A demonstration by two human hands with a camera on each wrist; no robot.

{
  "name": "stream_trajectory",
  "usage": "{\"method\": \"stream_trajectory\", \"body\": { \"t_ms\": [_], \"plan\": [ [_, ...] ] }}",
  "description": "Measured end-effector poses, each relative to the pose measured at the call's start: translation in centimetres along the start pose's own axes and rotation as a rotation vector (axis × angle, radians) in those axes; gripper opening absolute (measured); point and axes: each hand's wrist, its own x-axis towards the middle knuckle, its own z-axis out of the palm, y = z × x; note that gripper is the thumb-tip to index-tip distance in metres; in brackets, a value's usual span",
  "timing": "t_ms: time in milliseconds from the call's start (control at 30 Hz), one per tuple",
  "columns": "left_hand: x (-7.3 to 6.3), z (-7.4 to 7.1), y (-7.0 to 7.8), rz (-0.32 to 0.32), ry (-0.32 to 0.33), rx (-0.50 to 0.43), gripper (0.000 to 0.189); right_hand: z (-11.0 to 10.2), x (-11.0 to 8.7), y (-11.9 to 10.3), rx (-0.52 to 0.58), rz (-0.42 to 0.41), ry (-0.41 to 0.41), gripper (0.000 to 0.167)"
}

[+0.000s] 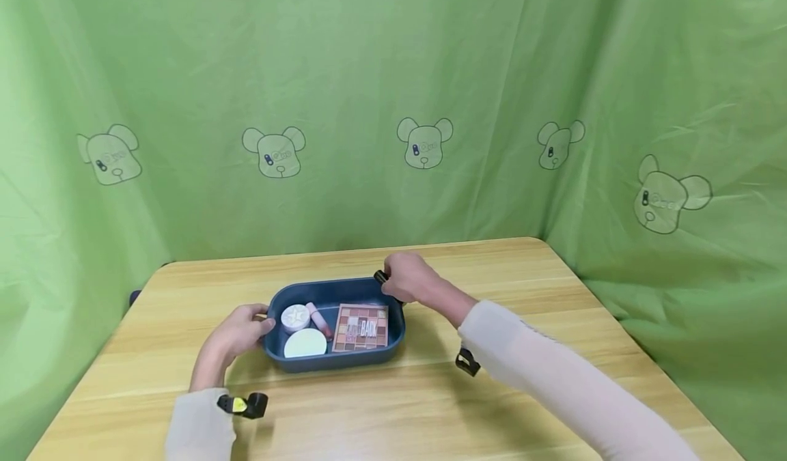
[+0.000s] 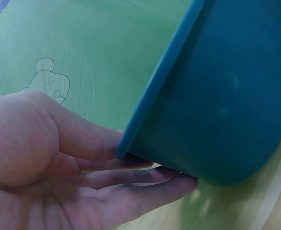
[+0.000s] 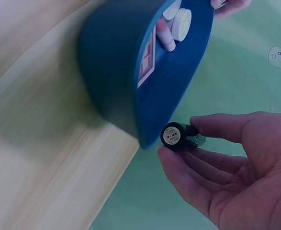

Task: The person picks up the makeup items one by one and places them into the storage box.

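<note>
A dark blue oblong basin point(image 1: 335, 363) sits on the table, with cosmetics inside. My left hand point(image 1: 242, 328) grips its left end, thumb at the rim and fingers beneath it in the left wrist view. At the far right corner, my right hand point(image 1: 408, 278) pinches a small black cosmetic tube point(image 3: 173, 135) between thumb and fingers. The tube's round end bears a pale label and lies right at the basin's rim. An eyeshadow palette point(image 1: 361, 328) fills the basin's right half. To its left are a pink tube point(image 1: 319, 321), a patterned round case point(image 1: 296, 317) and a plain white compact point(image 1: 305, 343).
The wooden table point(image 1: 393, 420) extends around the basin on every side. A green curtain point(image 1: 350, 58) with bear-head prints hangs behind the table and along its sides. Black camera mounts point(image 1: 244, 405) are strapped at both sleeves.
</note>
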Motion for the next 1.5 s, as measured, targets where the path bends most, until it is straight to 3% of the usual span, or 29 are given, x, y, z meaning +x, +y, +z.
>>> {"method": "stream_trajectory", "body": {
  "t_ms": [433, 667, 867, 1033, 1267, 1500],
  "plan": [
    [0.0, 0.1, 0.0, 0.007, -0.004, 0.003, 0.045, 2.4, 1.0, -3.5, 0.041, -0.008, -0.041, 0.01],
    [0.1, 0.2, -0.1, 0.008, -0.003, 0.006, 0.044, 3.6, 1.4, -4.6, 0.157, 0.043, -0.096, 0.004],
    [0.0, 0.1, 0.0, 0.006, -0.004, 0.011, 0.044, 4.2, 1.7, -5.5, 0.188, 0.093, -0.107, 0.017],
    [0.0, 0.0, 0.0, 0.006, -0.006, 0.007, 0.044, 5.2, 2.1, -6.1, 0.155, 0.094, -0.115, 0.034],
    [0.0, -0.1, -0.1, 0.014, -0.007, 0.008, 0.044, 6.1, 2.7, -7.1, 0.047, 0.066, -0.116, 0.036],
    [0.2, -0.1, -0.2, 0.012, -0.008, -0.003, 0.044, 7.2, 3.0, -8.1, 0.032, 0.092, -0.131, 0.032]
  ]
}}
